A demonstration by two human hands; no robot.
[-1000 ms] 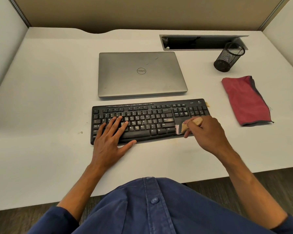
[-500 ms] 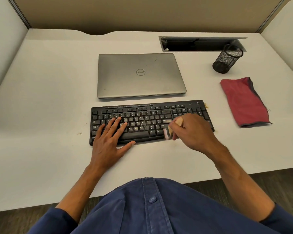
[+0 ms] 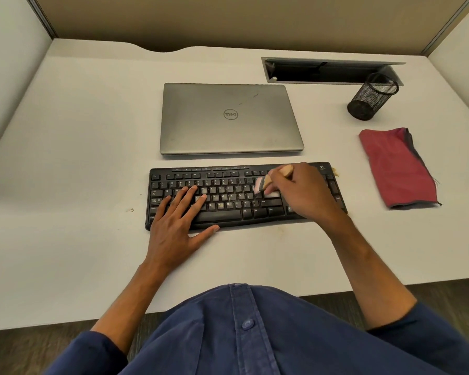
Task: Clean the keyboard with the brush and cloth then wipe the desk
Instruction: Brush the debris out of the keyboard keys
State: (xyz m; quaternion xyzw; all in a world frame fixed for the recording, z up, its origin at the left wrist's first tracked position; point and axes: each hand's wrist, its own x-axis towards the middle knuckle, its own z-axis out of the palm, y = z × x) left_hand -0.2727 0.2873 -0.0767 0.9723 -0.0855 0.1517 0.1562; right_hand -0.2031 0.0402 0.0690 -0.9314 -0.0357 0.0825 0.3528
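A black keyboard [image 3: 228,185] lies on the white desk [image 3: 79,158] in front of me. My left hand [image 3: 179,223] rests flat on its left keys, fingers straight. My right hand [image 3: 301,190] grips a small wooden-handled brush [image 3: 271,178], its pale bristles blurred over the keys right of centre near the upper rows. A folded red cloth [image 3: 395,169] lies on the desk to the right of the keyboard, untouched.
A closed silver laptop [image 3: 228,117] sits just behind the keyboard. A black mesh pen cup [image 3: 371,97] stands at the back right beside an open cable slot [image 3: 328,70]. Crumbs [image 3: 336,171] lie by the keyboard's right upper corner, and specks [image 3: 131,210] to its left.
My right hand has swept the brush from the keyboard's lower front edge leftward, then up toward the upper key rows. The left hand has stayed in place.
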